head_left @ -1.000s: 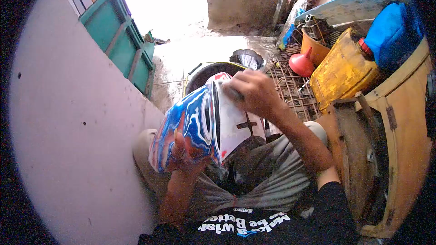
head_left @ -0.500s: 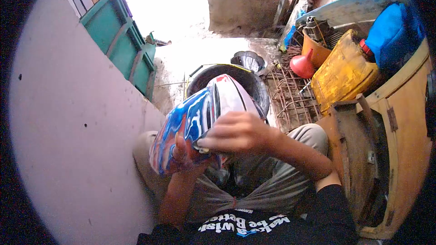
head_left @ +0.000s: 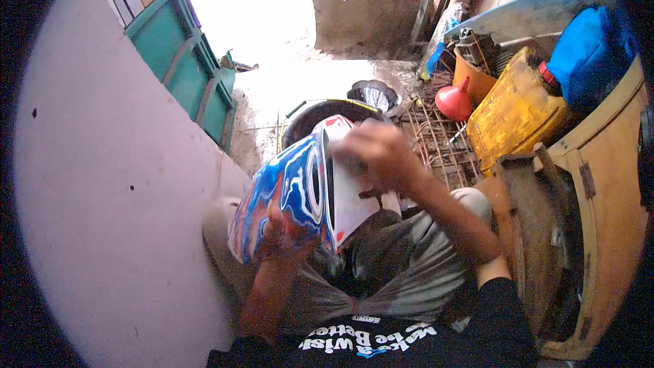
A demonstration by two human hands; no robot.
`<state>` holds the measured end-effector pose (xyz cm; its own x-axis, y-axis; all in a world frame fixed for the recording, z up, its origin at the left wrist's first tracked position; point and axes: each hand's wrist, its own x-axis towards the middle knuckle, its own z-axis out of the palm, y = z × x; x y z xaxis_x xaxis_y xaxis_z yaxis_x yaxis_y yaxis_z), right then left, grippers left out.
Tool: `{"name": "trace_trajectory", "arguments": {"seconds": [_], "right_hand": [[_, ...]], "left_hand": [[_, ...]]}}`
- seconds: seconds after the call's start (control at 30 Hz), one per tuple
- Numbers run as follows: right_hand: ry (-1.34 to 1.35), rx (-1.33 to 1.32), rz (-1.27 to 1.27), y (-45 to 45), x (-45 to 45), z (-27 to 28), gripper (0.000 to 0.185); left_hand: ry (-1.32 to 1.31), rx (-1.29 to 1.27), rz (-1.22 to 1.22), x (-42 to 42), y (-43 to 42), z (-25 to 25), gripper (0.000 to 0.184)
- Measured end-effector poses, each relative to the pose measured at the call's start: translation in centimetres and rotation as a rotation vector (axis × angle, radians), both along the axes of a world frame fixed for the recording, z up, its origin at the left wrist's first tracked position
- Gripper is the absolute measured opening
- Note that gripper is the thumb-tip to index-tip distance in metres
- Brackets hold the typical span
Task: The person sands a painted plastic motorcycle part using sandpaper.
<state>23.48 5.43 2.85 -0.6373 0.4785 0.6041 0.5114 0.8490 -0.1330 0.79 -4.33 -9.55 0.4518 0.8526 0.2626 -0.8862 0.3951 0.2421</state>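
A curved, hard painted shell (head_left: 289,187), like a vehicle body panel, rests tilted over my lap. Its near side has swirling blue, white and reddish-brown layers; the far side is white with red marks. My left hand (head_left: 276,238) grips its lower left part, thumb up along the surface and the other fingers hidden beneath. My right hand (head_left: 375,153) is over the white side, fingers bent and smeared by motion. Something dark shows under those fingers, too blurred to name.
Beyond the shell stand a black basin (head_left: 306,119) and a smaller dark bowl (head_left: 376,94). At right are rusty wire mesh (head_left: 436,140), a red funnel (head_left: 454,100), a yellow jerrycan (head_left: 514,109) and a wooden frame (head_left: 613,232). A pale wall (head_left: 116,218) closes the left side.
My right hand has moved up and away from the near edge to the white side of the shell. The shell has turned slightly, while my left hand keeps its hold.
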Motion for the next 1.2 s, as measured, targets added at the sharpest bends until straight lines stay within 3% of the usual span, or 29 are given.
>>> {"name": "trace_trajectory", "arguments": {"seconds": [0.03,0.1,0.17,0.23,0.3,0.37,0.43,0.57,0.7,0.77,0.87,0.9,1.0,1.03,1.1,1.17,1.2], "right_hand": [[0.132,0.018,0.2,-1.8,-1.2,0.2,0.015],[0.097,0.042,0.467,-4.4,-2.6,2.3,0.017],[0.111,-0.005,0.292,-1.9,-1.4,0.8,0.02],[-0.012,-0.019,-0.144,0.5,0.1,0.7,0.023],[-0.071,0.017,-0.051,-0.7,0.3,0.4,0.023],[0.136,0.017,0.357,-3.7,-2.4,1.3,0.027],[0.1,0.044,0.489,-3.5,-2.4,1.0,0.029],[-0.057,-0.008,-0.152,1.5,1.2,0.7,0.014],[0.137,0.118,0.387,-3.5,-1.8,0.5,0.015],[0.119,0.028,0.45,-2.5,-1.4,1.2,0.015],[-0.03,-0.003,-0.123,2.1,1.8,0.1,0.02],[-0.082,-0.014,-0.118,2.2,2.1,0.1,0.021],[0.094,0.058,0.328,-3.0,-1.5,1.0,0.021],[0.032,0.074,0.439,-4.4,-1.7,2.1,0.021],[0.124,0.002,0.423,-2.0,-1.2,0.9,0.022],[0.005,0.023,0.009,1.9,1.5,-0.2,0.02],[-0.046,0.028,-0.03,2.4,2.0,-0.3,0.02]], "left_hand": [[0.053,-0.019,0.042,0.2,-0.1,0.6,0.096],[0.175,-0.07,0.123,0.0,-1.0,2.0,0.096],[0.256,-0.136,0.184,-0.1,-2.1,4.0,0.097],[0.289,-0.21,0.235,0.1,-3.1,6.2,0.099],[0.232,-0.156,0.247,-0.1,-3.1,4.7,0.103],[0.232,-0.108,0.254,0.1,-2.5,3.3,0.105],[0.242,-0.096,0.248,0.1,-2.5,3.5,0.105],[0.238,-0.082,0.244,0.7,-2.2,4.2,0.105],[0.235,-0.068,0.243,0.8,-1.6,4.3,0.105],[0.248,-0.076,0.246,0.6,-1.9,4.5,0.105],[0.243,-0.081,0.247,0.6,-2.0,4.3,0.104],[0.241,-0.079,0.244,0.7,-1.8,4.2,0.104],[0.237,-0.073,0.249,0.5,-1.9,3.9,0.104],[0.24,-0.073,0.252,0.5,-1.9,4.0,0.104],[0.247,-0.076,0.259,0.4,-2.1,4.1,0.104],[0.247,-0.075,0.257,0.5,-2.2,4.1,0.104],[0.246,-0.075,0.255,0.6,-2.0,4.0,0.104]]}}
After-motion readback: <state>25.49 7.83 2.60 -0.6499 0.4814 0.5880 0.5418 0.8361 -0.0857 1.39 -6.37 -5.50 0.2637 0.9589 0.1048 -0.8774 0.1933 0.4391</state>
